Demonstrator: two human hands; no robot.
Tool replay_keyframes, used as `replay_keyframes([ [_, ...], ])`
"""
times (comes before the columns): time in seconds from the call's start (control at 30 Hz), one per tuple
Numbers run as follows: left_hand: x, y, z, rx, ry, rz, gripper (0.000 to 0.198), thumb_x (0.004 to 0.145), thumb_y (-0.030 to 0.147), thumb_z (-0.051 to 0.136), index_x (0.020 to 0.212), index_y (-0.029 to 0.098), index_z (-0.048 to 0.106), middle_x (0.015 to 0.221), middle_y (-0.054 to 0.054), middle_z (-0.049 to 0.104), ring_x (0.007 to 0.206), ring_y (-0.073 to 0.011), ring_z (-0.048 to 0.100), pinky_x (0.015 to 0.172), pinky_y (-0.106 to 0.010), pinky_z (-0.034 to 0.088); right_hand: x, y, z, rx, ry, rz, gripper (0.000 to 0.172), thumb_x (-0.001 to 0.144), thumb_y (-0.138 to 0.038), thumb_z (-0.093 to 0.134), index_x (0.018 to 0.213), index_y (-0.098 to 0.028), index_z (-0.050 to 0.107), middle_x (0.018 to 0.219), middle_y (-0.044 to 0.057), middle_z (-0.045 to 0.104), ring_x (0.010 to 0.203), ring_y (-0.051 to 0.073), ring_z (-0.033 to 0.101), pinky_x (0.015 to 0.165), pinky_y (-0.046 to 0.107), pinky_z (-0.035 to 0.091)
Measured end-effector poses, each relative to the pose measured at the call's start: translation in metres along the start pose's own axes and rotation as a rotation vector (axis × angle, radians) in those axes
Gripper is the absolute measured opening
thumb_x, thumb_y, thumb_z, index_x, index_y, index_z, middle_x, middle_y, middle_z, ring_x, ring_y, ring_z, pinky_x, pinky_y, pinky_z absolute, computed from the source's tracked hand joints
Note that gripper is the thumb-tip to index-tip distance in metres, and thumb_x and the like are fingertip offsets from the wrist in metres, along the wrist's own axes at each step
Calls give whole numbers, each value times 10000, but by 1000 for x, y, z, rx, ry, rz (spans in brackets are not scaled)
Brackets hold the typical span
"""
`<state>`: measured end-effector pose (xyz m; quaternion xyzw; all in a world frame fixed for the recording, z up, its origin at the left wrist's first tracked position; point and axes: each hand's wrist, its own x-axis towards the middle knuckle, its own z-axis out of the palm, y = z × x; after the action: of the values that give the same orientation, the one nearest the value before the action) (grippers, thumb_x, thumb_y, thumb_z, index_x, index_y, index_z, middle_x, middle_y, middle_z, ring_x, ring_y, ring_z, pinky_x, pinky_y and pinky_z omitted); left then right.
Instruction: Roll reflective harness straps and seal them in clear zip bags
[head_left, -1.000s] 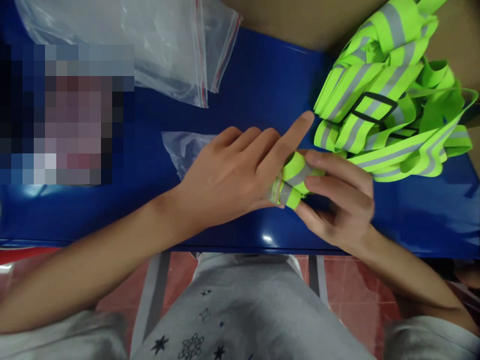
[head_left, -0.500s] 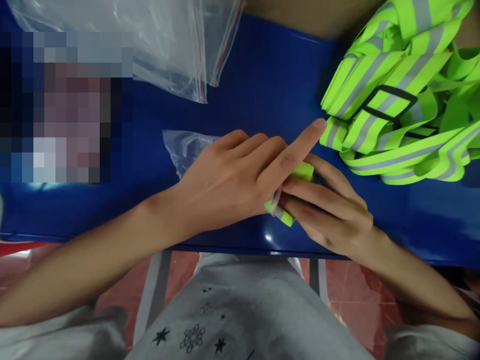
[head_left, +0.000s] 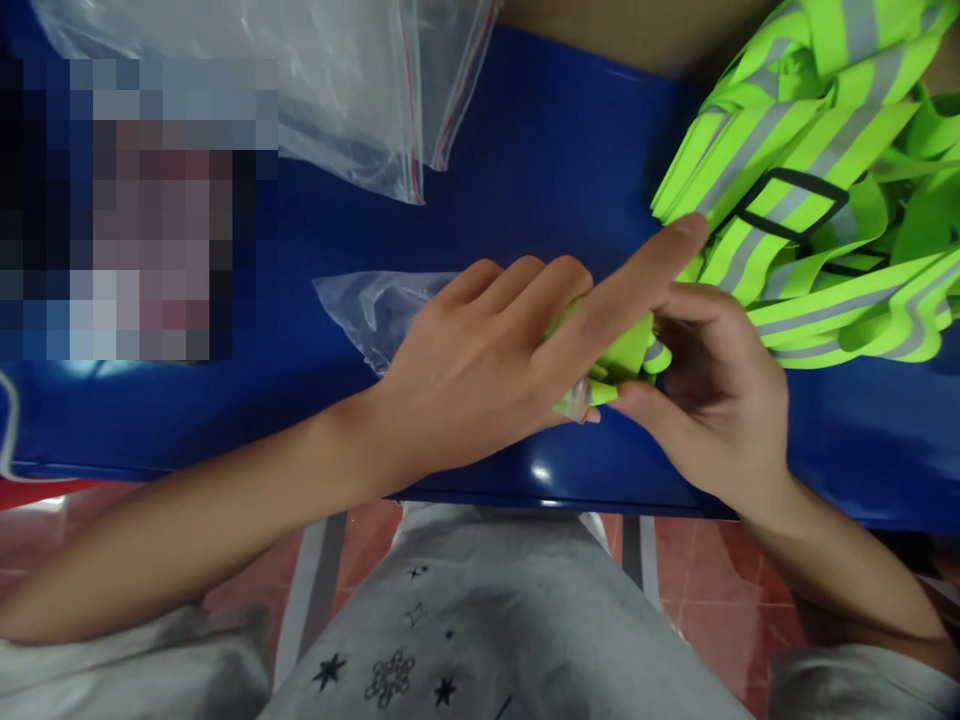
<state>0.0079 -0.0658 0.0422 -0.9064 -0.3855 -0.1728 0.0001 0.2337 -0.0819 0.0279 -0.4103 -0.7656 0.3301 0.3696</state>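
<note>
My left hand (head_left: 495,350) is closed around a clear plastic bag (head_left: 375,305), its index finger stretched out to the right. A folded neon-yellow reflective strap (head_left: 626,345) pokes out of the bag's mouth, partly hidden under that finger. My right hand (head_left: 727,385) curls round the strap's right end, thumb below and fingers above. Just beyond the right hand lies a heap of neon-yellow reflective straps (head_left: 795,110) with grey stripes and black buckles (head_left: 795,203).
Clear zip bags with red seal lines (head_left: 337,90) lie at the back left of the blue table (head_left: 540,130). Behind is a brown cardboard surface (head_left: 600,35). A blurred-out patch covers the left side, and a white cord (head_left: 11,430) hangs near the left edge.
My right hand has turned, and its thumb now presses on the strap from below. More of the strap shows between the hands. The left index finger reaches farther right.
</note>
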Motion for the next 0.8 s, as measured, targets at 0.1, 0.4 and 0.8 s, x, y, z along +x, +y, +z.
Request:
replay_keyframes([
  [0.1, 2, 5, 0, -8, 6, 8, 659, 1109, 525, 354, 1667, 202, 217, 1176, -127, 734, 917, -272, 754, 767, -385, 543, 0, -6, 9, -32, 141, -23, 314, 946, -350, 778, 1238, -277, 691, 1098, 48, 736, 999, 242, 728, 885, 441, 646],
  [0.4, 5, 8, -10, -135, -6, -127, 733, 1060, 654, 430, 1666, 286, 241, 1372, -101, 677, 1187, -293, 715, 1013, -463, 592, 6, -24, 10, -7, 111, 0, 437, 939, -307, 792, 1357, -323, 668, 1269, 19, 744, 1177, 235, 731, 1058, 407, 634],
  [0.8, 15, 3, -14, -262, 211, -67, 727, 969, 649, 649, 1398, 69, 561, 1086, -142, 783, 1002, -254, 749, 1071, -447, 553, -1, -20, 8, -90, 246, -95, 359, 869, -300, 870, 1200, -291, 732, 1094, 13, 811, 996, 263, 780, 914, 466, 632],
])
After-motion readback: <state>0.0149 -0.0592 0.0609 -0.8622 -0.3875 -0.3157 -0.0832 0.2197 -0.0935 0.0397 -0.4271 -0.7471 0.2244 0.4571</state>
